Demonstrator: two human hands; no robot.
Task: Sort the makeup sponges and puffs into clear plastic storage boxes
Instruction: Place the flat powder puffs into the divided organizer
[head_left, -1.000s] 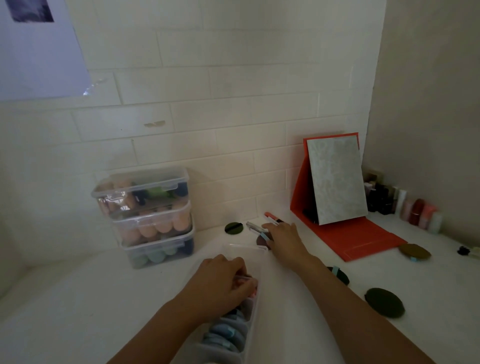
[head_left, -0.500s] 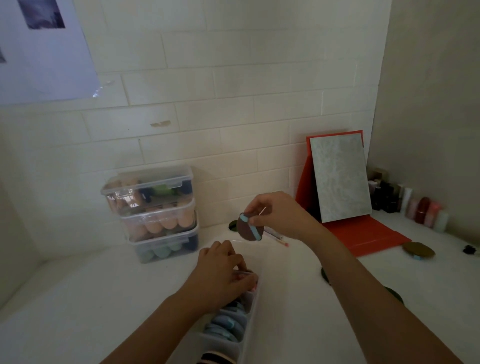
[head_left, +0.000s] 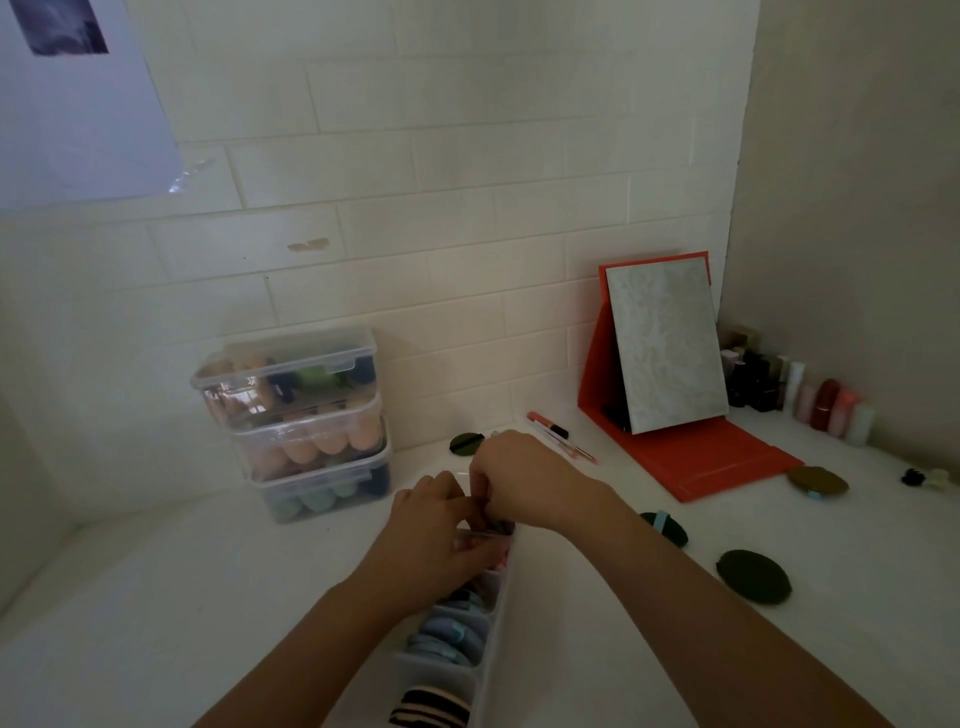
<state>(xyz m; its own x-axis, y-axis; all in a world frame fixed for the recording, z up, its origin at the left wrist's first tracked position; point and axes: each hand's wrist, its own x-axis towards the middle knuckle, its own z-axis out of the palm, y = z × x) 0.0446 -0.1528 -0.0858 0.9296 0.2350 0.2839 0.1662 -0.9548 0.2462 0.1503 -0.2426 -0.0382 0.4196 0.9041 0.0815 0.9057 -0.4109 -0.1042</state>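
Where hands (head_left: 524, 483) meet, dark puff (head_left: 500, 526), clear divided box (head_left: 497, 631), blue puffs (head_left: 447, 639)

The left hand (head_left: 436, 525) and right hand (head_left: 524, 483) join forearms apparently bare to the frame's edge.

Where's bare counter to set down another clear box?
Widest bare patch: white counter left of the divided clear organiser, in front of the stack of three clear lidded boxes. Right side is crowded: dark green round puffs, orange folding mirror stand, small bottles in the corner.
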